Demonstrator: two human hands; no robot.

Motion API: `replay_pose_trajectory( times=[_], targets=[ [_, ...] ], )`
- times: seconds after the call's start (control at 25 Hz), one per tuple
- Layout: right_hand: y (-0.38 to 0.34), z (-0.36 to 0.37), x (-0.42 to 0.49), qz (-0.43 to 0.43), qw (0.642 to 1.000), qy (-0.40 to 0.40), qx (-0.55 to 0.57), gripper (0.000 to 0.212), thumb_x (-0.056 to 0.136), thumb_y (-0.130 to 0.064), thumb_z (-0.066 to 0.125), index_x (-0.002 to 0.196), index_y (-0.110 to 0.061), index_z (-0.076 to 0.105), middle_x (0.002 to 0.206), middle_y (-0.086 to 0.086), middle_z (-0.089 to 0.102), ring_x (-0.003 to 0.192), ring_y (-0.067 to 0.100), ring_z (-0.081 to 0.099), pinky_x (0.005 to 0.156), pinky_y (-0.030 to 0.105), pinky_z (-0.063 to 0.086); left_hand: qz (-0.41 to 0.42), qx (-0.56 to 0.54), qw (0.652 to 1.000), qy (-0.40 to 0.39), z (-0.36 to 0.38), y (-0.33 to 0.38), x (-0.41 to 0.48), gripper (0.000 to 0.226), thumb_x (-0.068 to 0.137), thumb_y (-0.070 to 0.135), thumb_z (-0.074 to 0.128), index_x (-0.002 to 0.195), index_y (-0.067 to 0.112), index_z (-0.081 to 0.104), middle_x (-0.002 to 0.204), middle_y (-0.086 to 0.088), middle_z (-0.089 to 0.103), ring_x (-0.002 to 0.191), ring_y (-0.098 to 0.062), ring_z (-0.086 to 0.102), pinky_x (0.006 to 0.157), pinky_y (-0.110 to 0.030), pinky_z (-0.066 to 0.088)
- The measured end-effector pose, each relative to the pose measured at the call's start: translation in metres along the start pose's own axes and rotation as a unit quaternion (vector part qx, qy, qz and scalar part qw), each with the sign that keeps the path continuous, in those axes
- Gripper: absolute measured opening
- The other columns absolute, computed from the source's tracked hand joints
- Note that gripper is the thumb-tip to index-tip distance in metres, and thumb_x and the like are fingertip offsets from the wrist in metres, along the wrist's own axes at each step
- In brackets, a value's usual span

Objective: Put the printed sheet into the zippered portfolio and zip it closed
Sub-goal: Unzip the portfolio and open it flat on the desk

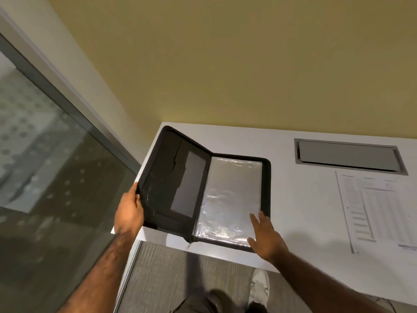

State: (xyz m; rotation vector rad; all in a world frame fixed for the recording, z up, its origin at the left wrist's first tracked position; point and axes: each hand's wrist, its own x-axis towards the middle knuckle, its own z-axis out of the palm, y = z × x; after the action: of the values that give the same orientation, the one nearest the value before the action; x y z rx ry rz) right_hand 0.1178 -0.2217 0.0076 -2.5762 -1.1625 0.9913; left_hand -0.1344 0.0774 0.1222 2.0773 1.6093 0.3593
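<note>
Black zippered fabric portfolio (pixel 204 188), open on the white table (pixel 304 222) — left hand (pixel 129 211) grips its raised cover (pixel 164 177), right hand (pixel 266 238) rests spread on the clear sleeve (pixel 228 195). White printed sheet (pixel 379 208) lies at 3 o'clock, apart; released, the cover may flop shut.

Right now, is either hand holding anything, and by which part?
The left hand grips the portfolio by its raised cover's outer edge. The right hand lies flat on the clear sleeve, gripping nothing.

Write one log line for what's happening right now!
portfolio: open, left half raised | left hand: grips portfolio edge | right hand: flat on clear sleeve | printed sheet: on table
</note>
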Motion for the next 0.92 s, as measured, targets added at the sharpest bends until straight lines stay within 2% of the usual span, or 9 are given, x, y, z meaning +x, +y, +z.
replay_pose_trajectory(
  times=[0.16, 0.28, 0.44, 0.52, 0.6, 0.68, 0.76, 0.84, 0.92],
  targets=[
    [0.013, -0.004, 0.003, 0.011, 0.999, -0.024, 0.038, 0.083, 0.095, -0.036, 0.056, 0.158, -0.023, 0.004, 0.168, 0.004, -0.005, 0.154, 0.028, 0.008, 0.115, 0.042, 0.033, -0.046, 0.088, 0.995, -0.026, 0.023, -0.020, 0.020, 0.058, 0.104, 0.039, 0.043, 0.155, 0.014, 0.031, 0.141, -0.024, 0.048, 0.126, -0.045, 0.050, 0.103, -0.055, 0.042],
    [0.010, 0.000, 0.005, 0.027, 0.998, -0.030, 0.041, 0.082, 0.097, -0.037, 0.052, 0.159, -0.019, 0.001, 0.168, 0.004, -0.010, 0.155, 0.025, 0.000, 0.118, 0.043, 0.029, -0.055, 0.117, 0.991, -0.040, 0.038, -0.042, 0.033, 0.062, 0.102, 0.044, 0.046, 0.154, 0.013, 0.030, 0.139, -0.025, 0.049, 0.122, -0.047, 0.052, 0.100, -0.058, 0.044],
    [0.003, 0.001, 0.011, 0.057, 0.998, -0.015, 0.028, 0.078, 0.096, -0.038, 0.050, 0.157, -0.016, 0.006, 0.168, 0.006, -0.006, 0.154, 0.027, 0.006, 0.116, 0.045, 0.034, -0.062, 0.130, 0.983, -0.110, 0.057, -0.073, 0.046, 0.070, 0.101, 0.042, 0.051, 0.154, 0.006, 0.026, 0.146, -0.025, 0.045, 0.127, -0.046, 0.050, 0.102, -0.056, 0.043],
    [-0.002, 0.000, 0.014, 0.065, 0.998, -0.001, 0.012, 0.074, 0.099, -0.046, 0.045, 0.156, -0.014, 0.011, 0.168, 0.006, 0.000, 0.154, 0.026, 0.008, 0.113, 0.044, 0.037, -0.049, 0.151, 0.979, -0.132, 0.063, -0.082, 0.047, 0.075, 0.100, 0.038, 0.053, 0.157, 0.002, 0.020, 0.159, -0.023, 0.032, 0.140, -0.042, 0.040, 0.113, -0.054, 0.036],
    [-0.007, 0.001, 0.018, 0.058, 0.998, 0.006, -0.013, 0.072, 0.099, -0.051, 0.037, 0.156, -0.013, 0.014, 0.168, 0.009, 0.002, 0.155, 0.026, 0.005, 0.114, 0.044, 0.038, 0.001, 0.179, 0.976, -0.123, 0.071, -0.079, 0.047, 0.076, 0.101, 0.037, 0.050, 0.160, 0.005, 0.014, 0.167, -0.020, 0.015, 0.152, -0.038, 0.022, 0.122, -0.050, 0.025],
    [-0.013, 0.005, 0.019, 0.075, 0.997, 0.017, -0.002, 0.081, 0.098, -0.060, 0.026, 0.158, -0.010, 0.008, 0.168, 0.011, -0.001, 0.155, 0.028, 0.002, 0.120, 0.045, 0.028, 0.078, 0.176, 0.970, -0.147, 0.084, -0.063, 0.043, 0.075, 0.103, 0.047, 0.039, 0.162, 0.015, 0.005, 0.169, -0.012, -0.003, 0.156, -0.033, 0.003, 0.126, -0.047, 0.010],
    [-0.021, 0.010, 0.021, 0.117, 0.992, 0.023, 0.031, 0.091, 0.094, -0.068, 0.026, 0.158, -0.009, -0.002, 0.168, 0.012, -0.006, 0.155, 0.028, -0.001, 0.122, 0.045, 0.023, 0.154, 0.195, 0.945, -0.213, 0.102, -0.050, 0.036, 0.077, 0.102, 0.062, 0.022, 0.159, 0.024, -0.012, 0.166, -0.005, -0.023, 0.154, -0.029, -0.016, 0.123, -0.045, -0.007],
    [-0.028, 0.014, 0.025, 0.150, 0.987, 0.017, 0.050, 0.099, 0.092, -0.072, 0.032, 0.157, -0.010, -0.008, 0.167, 0.012, -0.010, 0.154, 0.028, -0.005, 0.123, 0.044, 0.021, 0.166, 0.221, 0.925, -0.260, 0.116, -0.047, 0.034, 0.081, 0.097, 0.070, 0.011, 0.155, 0.025, -0.022, 0.162, -0.004, -0.032, 0.151, -0.030, -0.025, 0.123, -0.048, -0.011],
    [-0.031, 0.015, 0.028, 0.160, 0.986, 0.012, 0.053, 0.106, 0.088, -0.078, 0.032, 0.156, -0.010, -0.010, 0.167, 0.012, -0.013, 0.154, 0.028, -0.007, 0.123, 0.044, 0.017, 0.155, 0.233, 0.917, -0.282, 0.123, -0.052, 0.039, 0.086, 0.093, 0.072, 0.008, 0.153, 0.021, -0.025, 0.162, -0.006, -0.032, 0.151, -0.030, -0.026, 0.125, -0.052, -0.007]
  ],
)
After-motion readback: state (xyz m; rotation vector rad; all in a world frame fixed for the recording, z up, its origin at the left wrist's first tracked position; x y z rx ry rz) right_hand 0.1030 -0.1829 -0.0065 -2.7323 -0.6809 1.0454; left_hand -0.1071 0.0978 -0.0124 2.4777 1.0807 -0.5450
